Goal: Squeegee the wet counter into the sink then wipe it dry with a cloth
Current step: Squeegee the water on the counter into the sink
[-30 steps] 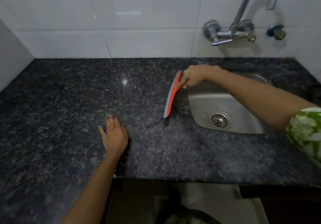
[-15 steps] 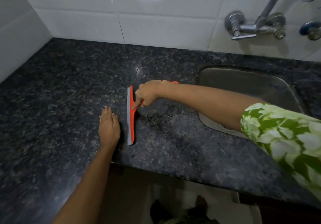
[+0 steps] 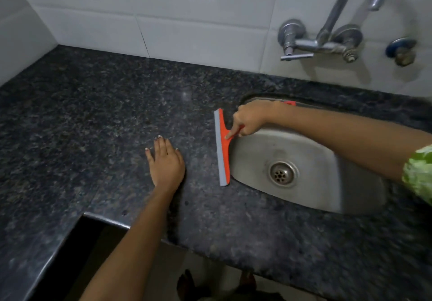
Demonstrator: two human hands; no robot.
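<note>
The right hand (image 3: 251, 119) is closed around the handle of the orange squeegee (image 3: 223, 147), with the index finger extended along the handle toward the blade. The grey blade lies along the left rim of the steel sink (image 3: 327, 184), at the edge of the counter (image 3: 93, 113), its length running from far to near. The left hand (image 3: 166, 163) rests flat on the counter, fingers together and extended, holding nothing, near the blade on its left.

Progress, as a judgement: the squeegee phase is under way, with the blade at the end position of a stroke toward the sink. Whether water remains on the dark stone cannot be determined; the speckled pattern hides any film. The drying phase has not begun, and no cloth is in view.

The counter is dark speckled granite with a polished, rounded front edge and a step in the near-left corner. White wall tiles (image 3: 187, 20) back it. A wall-mounted tap (image 3: 327, 41) stands above the sink, whose drain (image 3: 282, 174) is uncovered.
</note>
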